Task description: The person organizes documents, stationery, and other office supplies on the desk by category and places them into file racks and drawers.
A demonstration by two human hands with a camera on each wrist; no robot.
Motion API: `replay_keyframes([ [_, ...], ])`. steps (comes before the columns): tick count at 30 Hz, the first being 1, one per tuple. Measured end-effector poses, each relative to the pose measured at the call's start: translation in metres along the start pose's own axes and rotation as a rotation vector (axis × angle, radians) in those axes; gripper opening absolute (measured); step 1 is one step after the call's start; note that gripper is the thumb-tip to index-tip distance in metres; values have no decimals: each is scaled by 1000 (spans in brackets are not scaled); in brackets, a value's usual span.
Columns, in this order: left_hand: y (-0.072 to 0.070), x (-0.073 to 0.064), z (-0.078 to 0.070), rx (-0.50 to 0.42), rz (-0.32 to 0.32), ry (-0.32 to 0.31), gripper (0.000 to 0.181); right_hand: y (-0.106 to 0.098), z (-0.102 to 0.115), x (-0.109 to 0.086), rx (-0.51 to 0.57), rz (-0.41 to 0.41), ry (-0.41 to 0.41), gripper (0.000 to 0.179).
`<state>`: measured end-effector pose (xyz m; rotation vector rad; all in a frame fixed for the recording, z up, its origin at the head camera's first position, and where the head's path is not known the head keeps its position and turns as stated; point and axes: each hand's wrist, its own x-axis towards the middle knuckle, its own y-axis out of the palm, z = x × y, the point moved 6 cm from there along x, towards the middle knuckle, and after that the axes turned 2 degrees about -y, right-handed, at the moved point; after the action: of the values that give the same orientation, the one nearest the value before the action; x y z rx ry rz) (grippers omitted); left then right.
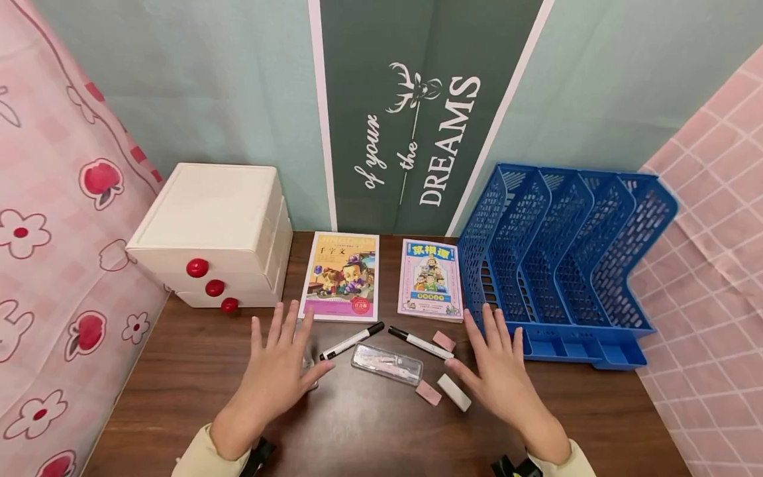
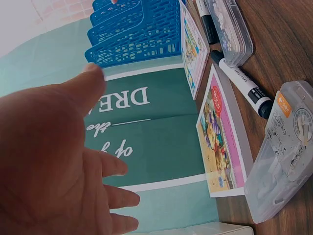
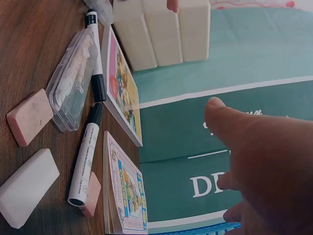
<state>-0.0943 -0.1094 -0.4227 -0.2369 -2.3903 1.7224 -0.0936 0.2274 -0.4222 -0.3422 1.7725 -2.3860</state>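
My left hand [image 1: 277, 368] is spread with straight fingers above the table's left side, holding nothing. Partly hidden beneath it is a clear plastic case [image 2: 286, 152] with a compass inside. My right hand [image 1: 499, 368] is likewise spread and empty, near the blue file rack. Between the hands lie two whiteboard markers [image 1: 352, 340], [image 3: 87, 156] with black caps and a clear pencil-lead-like case [image 1: 387, 364]. Two pink erasers [image 1: 428, 393], [image 1: 444, 340] and a white eraser [image 1: 454, 392] lie nearer my right hand. Behind are a yellow-purple book [image 1: 341, 277] and a pink book [image 1: 430, 278].
A white drawer box [image 1: 205, 212] with red knobs stands at the back left. The blue file rack [image 1: 560, 252], with upright dividers and small front trays, stands at the right. A green cloth [image 1: 381, 40] hangs behind the brown wooden table [image 1: 357, 437].
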Motion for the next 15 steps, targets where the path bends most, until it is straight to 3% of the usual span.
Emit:
replay_keyframes([
  [5,-2,2,1,12,-14,15,93,-6,-3,11,49,-53,-9,78],
  [10,-3,6,3,23,-21,31,90,-3,-13,24,150,-30,80,72],
  [15,-4,12,4,23,-12,37,88,-1,-18,34,181,-40,135,66],
])
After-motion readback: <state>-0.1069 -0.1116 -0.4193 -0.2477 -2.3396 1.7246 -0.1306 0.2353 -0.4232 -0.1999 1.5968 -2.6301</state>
